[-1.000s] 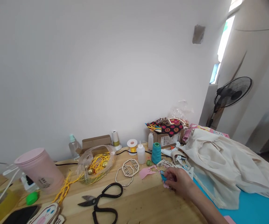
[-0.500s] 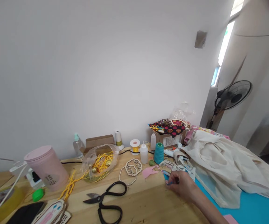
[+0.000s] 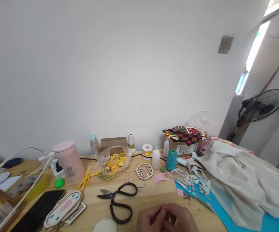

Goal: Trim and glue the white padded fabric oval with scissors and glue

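My left hand (image 3: 151,219) and my right hand (image 3: 181,220) meet at the bottom edge of the view, low over the wooden table (image 3: 154,196). Their fingers are curled and pressed together around something too small to make out. Black scissors (image 3: 120,201) lie just left of my hands. A white scalloped piece (image 3: 104,225) sits by the table's front edge. Pink and white paper scraps (image 3: 192,183) lie beyond my right hand on the blue mat (image 3: 223,214).
A pink tumbler (image 3: 69,160), a phone (image 3: 36,211) and stacked wooden cutouts (image 3: 64,207) are on the left. A bag of yellow cords (image 3: 114,161), a glue bottle (image 3: 156,158) and a teal thread spool (image 3: 171,160) stand mid-table. Cream cloth (image 3: 241,180) covers the right. A fan (image 3: 262,104) stands behind.
My right hand has drawn back from the scraps toward me, and my left hand has come into view to meet it. The view has swung left.
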{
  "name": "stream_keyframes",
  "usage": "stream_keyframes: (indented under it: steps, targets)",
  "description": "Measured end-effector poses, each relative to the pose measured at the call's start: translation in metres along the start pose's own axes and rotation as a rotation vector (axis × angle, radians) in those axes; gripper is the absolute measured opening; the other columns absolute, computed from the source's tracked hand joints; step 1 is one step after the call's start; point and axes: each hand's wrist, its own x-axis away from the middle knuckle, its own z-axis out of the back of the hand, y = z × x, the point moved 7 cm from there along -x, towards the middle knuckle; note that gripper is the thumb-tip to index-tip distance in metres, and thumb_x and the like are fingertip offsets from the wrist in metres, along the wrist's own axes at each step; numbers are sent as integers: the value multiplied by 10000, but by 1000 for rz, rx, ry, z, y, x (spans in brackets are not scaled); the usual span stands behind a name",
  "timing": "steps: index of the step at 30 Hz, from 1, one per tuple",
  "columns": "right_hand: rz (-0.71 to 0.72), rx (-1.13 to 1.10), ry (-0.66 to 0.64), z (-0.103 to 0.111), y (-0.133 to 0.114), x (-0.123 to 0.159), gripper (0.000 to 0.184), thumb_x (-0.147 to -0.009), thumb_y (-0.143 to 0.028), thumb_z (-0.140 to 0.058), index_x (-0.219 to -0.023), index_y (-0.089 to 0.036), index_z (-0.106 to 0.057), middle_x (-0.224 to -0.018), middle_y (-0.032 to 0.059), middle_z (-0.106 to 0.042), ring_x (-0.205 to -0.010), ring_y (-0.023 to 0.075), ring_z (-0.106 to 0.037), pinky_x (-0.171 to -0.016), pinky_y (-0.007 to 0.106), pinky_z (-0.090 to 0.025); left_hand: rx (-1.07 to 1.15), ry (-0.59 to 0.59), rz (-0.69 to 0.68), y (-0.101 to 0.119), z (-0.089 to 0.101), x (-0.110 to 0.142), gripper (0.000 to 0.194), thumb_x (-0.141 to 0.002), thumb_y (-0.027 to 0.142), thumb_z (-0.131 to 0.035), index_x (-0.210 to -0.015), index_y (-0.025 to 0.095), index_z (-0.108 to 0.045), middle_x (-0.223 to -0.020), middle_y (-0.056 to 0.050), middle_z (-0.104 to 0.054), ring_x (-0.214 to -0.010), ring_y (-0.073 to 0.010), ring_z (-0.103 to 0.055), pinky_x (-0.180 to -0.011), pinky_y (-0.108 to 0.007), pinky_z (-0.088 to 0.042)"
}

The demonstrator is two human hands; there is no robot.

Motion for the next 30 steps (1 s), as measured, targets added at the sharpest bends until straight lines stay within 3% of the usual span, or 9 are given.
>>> stream_keyframes:
  steps: [4,8,13,17,24,30]
  targets:
    - [-70,-88,3,2,12,1,225,-569,-133,-561,-759,-193,-666,-581,-15,-618,-555,125,-523,-504,198,-363,11,-50,30,1,-5,-1,406,-646,513,-565,-769,149,-699,-711,-45,-698,-738,-218,-613,-650,-275,-448]
    - [-6,-96,-32,9,15,-10,322,-572,-140,-602,-888,-186,-644,-627,-11,-653,-578,131,-559,-552,205,-403,-29,-47,119,-2,1,-5,386,-629,480,-586,-763,129,-678,-677,-53,-690,-641,-196,-611,-547,-269,-437]
    - [66,280,-17,46,27,-32,279,-698,-167,-526,-960,-187,-619,-819,41,-657,-708,160,-578,-634,239,-414,-97,22,184,1,23,-17,301,-587,427,-623,-633,130,-603,-583,-36,-651,-482,-149,-577,-446,-242,-381]
    - [116,408,-37,69,40,-47,172,-652,-175,-593,-812,-193,-651,-881,73,-626,-894,232,-520,-752,299,-361,-105,22,147,1,30,-26,270,-591,391,-625,-650,130,-584,-587,-23,-637,-480,-128,-561,-484,-246,-396]
    - [162,462,-129,65,40,-58,145,-579,-107,-597,-692,-196,-619,-749,15,-618,-714,161,-528,-618,225,-349,-82,48,76,-6,30,-22,254,-618,374,-613,-680,132,-566,-602,-28,-636,-491,-119,-551,-499,-246,-402]
    - [198,366,-70,61,59,-56,140,-602,-114,-525,-687,-208,-587,-722,24,-601,-691,185,-526,-600,263,-356,-69,87,102,-10,35,-19,249,-608,382,-616,-653,156,-521,-580,-19,-636,-462,-114,-550,-483,-244,-399]
